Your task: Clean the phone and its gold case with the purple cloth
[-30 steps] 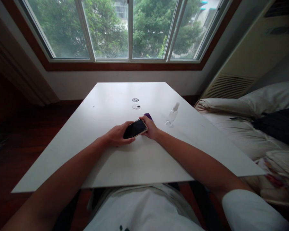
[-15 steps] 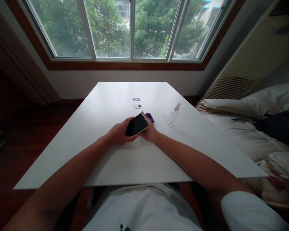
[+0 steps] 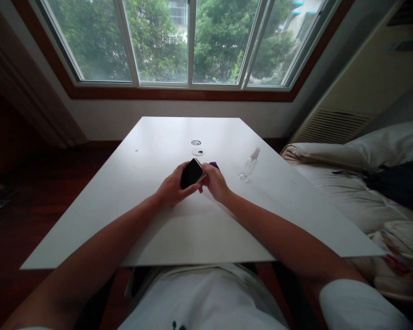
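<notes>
A dark-screened phone is held over the middle of the white table, its screen facing me and tilted. My left hand grips it from the left and below. My right hand is closed against its right edge. A purple cloth peeks out just behind my right hand; whether the hand holds it is hidden. A small clear spray bottle stands to the right of the hands.
Two small round caps lie on the table beyond the hands. A bed with pale bedding and a dark garment adjoins the table's right side. A wide window spans the far wall. Dark wooden floor lies to the left.
The phone has been turned from lying nearly flat and lengthwise to more upright in my left hand. Both hands have shifted slightly away from me.
</notes>
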`<action>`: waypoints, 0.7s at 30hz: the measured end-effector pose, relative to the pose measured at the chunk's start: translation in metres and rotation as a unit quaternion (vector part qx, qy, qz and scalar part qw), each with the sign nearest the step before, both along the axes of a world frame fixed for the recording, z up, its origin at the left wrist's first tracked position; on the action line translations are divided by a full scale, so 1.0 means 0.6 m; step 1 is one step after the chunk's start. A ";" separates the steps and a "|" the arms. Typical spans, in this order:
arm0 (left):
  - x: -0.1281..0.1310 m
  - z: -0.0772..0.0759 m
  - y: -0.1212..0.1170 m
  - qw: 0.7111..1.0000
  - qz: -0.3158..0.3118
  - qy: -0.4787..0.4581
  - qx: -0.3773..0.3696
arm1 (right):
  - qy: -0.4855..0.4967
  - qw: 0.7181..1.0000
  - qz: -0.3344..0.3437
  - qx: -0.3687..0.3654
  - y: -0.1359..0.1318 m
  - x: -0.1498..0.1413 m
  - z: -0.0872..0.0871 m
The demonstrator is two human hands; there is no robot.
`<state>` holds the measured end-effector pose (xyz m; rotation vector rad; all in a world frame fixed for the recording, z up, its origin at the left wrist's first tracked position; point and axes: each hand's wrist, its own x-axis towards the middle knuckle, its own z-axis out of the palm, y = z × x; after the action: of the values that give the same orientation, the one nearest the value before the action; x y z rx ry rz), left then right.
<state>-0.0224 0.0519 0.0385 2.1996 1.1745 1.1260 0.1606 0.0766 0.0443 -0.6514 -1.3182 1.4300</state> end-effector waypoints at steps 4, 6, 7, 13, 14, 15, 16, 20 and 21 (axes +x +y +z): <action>0.005 0.015 -0.013 0.999 0.037 -0.012 0.014 | -0.014 0.999 0.033 -0.014 -0.011 -0.009 0.004; 0.005 0.022 -0.017 0.998 0.052 -0.006 0.027 | -0.040 0.998 0.036 -0.010 -0.016 -0.013 0.003; 0.005 0.025 -0.019 0.998 0.058 -0.007 0.035 | -0.054 0.998 0.033 -0.004 -0.018 -0.015 0.003; 0.004 0.036 -0.019 0.993 0.085 -0.082 0.030 | -0.129 0.990 -0.031 0.037 -0.020 -0.020 0.000; 0.004 0.037 -0.018 0.991 0.094 -0.091 0.024 | -0.140 0.988 -0.045 0.041 -0.020 -0.020 0.000; 0.005 0.037 -0.018 0.990 0.102 -0.098 0.019 | -0.150 0.986 -0.057 0.043 -0.020 -0.021 0.000; 0.006 0.038 -0.018 0.988 0.109 -0.104 0.016 | -0.159 0.984 -0.068 0.044 -0.020 -0.021 -0.001; 0.008 0.038 -0.015 0.982 0.127 -0.137 0.029 | -0.192 0.974 -0.109 0.043 -0.010 -0.018 -0.008; 0.007 0.039 -0.013 0.978 0.135 -0.154 0.031 | -0.198 0.972 -0.119 0.037 -0.005 -0.015 -0.012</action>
<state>-0.0185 0.0439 0.0620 1.8575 1.3367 1.5680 0.1514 0.0737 0.0372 -1.0472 -1.5308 1.0845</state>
